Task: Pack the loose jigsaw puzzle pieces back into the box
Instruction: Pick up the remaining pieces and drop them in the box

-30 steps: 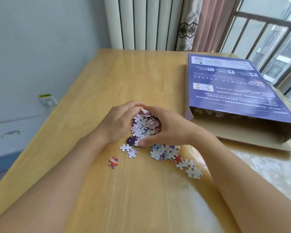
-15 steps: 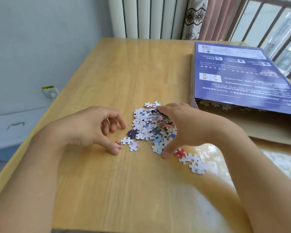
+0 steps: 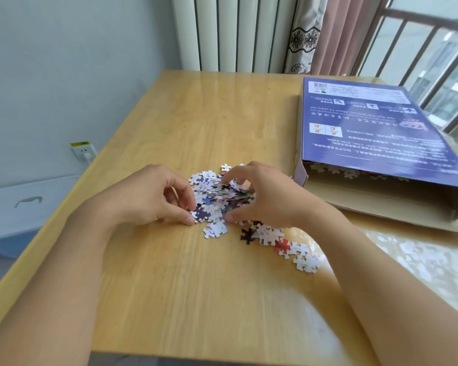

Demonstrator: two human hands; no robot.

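We have both hands at the pile (image 3: 217, 196) of puzzle pieces on the table (image 3: 196, 299). Our left hand (image 3: 146, 199) has its fingers curled, thumb tip and fingertips touching the pile's left edge; whether it pinches a piece yet we cannot tell. Our right hand (image 3: 265, 196) arches over the pile's right side, fingers bent down onto the pieces and thumb pressed at the near edge — a loose cupping hold, not a closed fist.

The box (image 3: 381, 133) lies well to the right of our right fingers, its open end toward us, with some pieces already visible inside the mouth.

What could go wrong, as we judge it: the pieces are thin, flat and slippery on the glossy wood, so a scoop between 2 cupped hands may shed pieces out of the gaps between fingers on the way to the box. A few strays (image 3: 296, 249) sit behind our right thumb, by the wrist, and 2 more (image 3: 214, 229) sit just below both thumbs — outside the cupped area, so easy to leave behind or brush off the table's edge with a forearm. The box mouth is low, so a high handful could catch on the flap.

Hidden: the pieces under our right palm, the deep interior of the box, and its far right end, which runs out of view.
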